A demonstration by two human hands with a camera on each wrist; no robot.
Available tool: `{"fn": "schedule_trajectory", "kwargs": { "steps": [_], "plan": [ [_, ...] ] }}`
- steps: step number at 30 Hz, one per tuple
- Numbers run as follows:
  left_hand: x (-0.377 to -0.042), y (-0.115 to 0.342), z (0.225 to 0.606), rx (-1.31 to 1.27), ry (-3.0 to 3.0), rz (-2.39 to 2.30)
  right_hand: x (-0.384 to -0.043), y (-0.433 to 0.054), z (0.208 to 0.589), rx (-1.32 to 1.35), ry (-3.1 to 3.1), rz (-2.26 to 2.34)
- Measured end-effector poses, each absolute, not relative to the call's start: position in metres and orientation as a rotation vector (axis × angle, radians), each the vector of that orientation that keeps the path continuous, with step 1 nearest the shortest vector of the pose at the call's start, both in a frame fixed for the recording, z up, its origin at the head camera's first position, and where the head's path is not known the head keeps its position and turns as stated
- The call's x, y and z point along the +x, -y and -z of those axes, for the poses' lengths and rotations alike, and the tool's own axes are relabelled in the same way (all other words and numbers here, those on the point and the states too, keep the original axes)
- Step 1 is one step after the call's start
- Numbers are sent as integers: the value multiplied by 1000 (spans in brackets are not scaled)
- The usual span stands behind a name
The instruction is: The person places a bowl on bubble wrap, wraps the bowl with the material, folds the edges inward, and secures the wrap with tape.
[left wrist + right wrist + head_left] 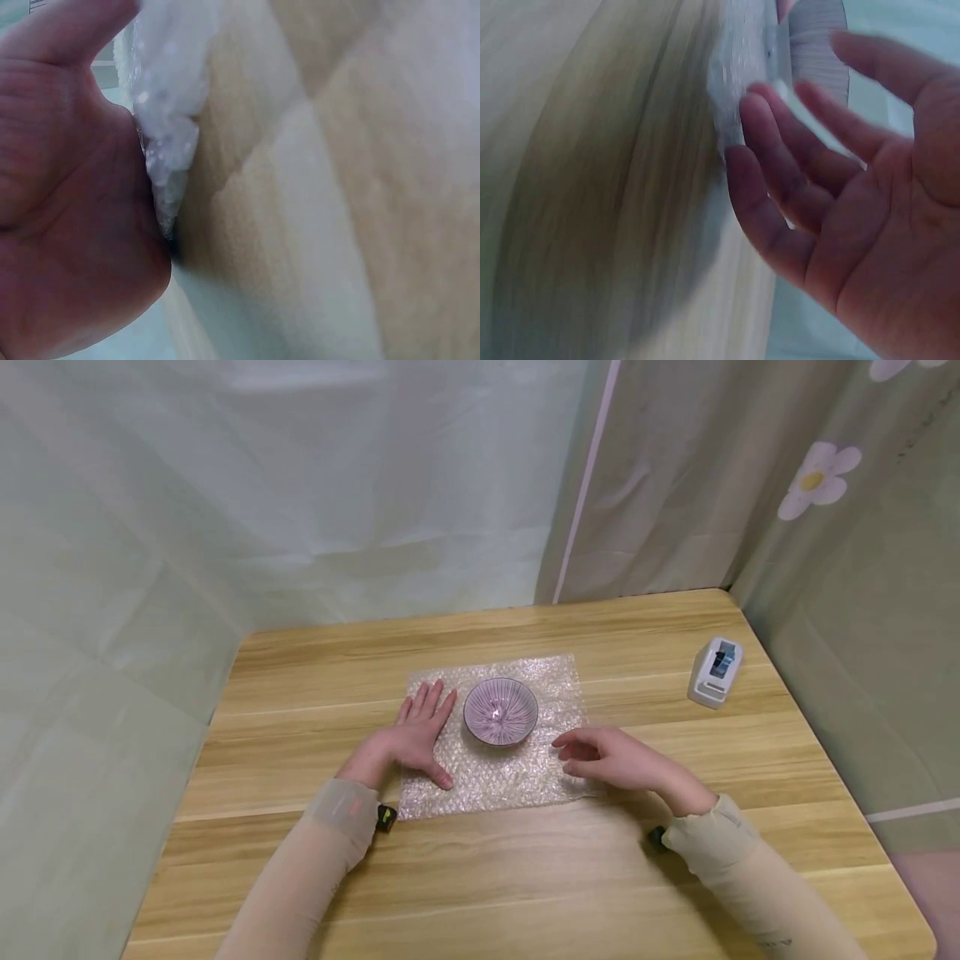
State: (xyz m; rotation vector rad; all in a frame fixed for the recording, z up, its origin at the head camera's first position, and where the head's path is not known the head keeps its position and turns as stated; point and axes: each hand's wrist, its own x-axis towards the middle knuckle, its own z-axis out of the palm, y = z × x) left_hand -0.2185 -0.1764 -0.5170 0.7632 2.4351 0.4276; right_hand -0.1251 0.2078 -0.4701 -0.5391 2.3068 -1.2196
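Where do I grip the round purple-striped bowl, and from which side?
Probably pinch the right rim, coming from the right: the round purple-striped bowl sits upright, rim exposed, on clear bubble wrap, and the left hand lies left of it.

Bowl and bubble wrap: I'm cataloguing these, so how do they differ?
The bowl is round and purple-striped; the bubble wrap is a see-through, roughly rectangular sheet. The bowl is smaller, with wrap showing all around it. The bowl stands upright on the wrap, while the wrap lies flat on the table, the left hand resting on it. Both lie left of the white dispenser.
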Motion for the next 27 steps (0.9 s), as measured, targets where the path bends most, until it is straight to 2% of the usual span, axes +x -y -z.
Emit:
{"fn": "schedule_trajectory", "kwargs": {
  "steps": [8,17,27],
  "plan": [
    [-216,176,514,778,-2439,-438,-115,-220,467,-873,-2431,913],
    [-213,176,506,767,-2429,-458,-113,-212,474,-838,-2441,851],
    [-214,176,504,775,-2422,-470,-120,-206,477,-915,-2479,820]
  ]
}}
